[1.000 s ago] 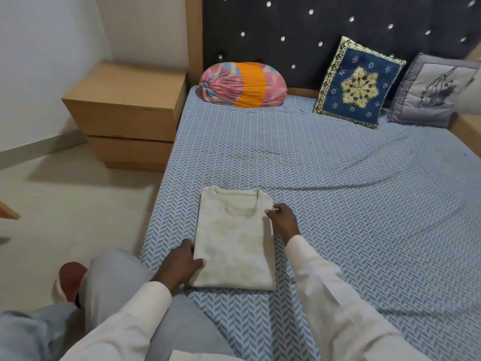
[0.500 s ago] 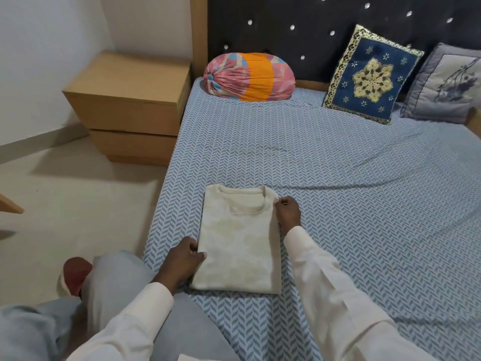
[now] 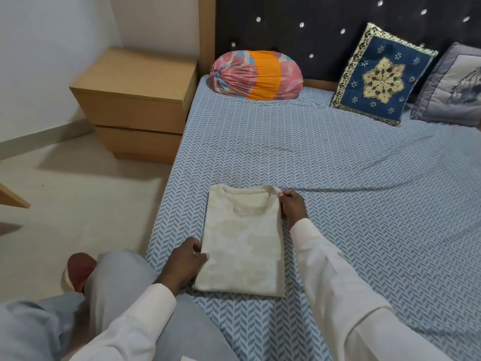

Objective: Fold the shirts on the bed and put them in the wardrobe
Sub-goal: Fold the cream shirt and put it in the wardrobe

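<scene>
Cream, faintly blotched cotton shirt (image 3: 244, 246), folded into a neat rectangle, lies flat on the blue herringbone-sheeted bed (image 3: 338, 165), close to its left edge. The sleeves are tucked under and out of sight. Its long axis runs from the person toward the headboard, with the round collar at the far end, face up.

The 2 hands are well apart, at opposite corners. The left hand (image 3: 182, 261) grips the near-left edge, thumb on top, fingers hidden beneath the cloth. The right hand (image 3: 292, 207) pinches the far-right corner beside the collar.

Farther up the bed, a pink-and-orange bolster (image 3: 256, 75) and an embroidered navy cushion (image 3: 380, 76) lean on the dark studded headboard (image 3: 312, 27). A grey cushion (image 3: 453, 87) is cut off at the right edge. A wooden 2-drawer nightstand (image 3: 138, 100) stands left of the bed.
</scene>
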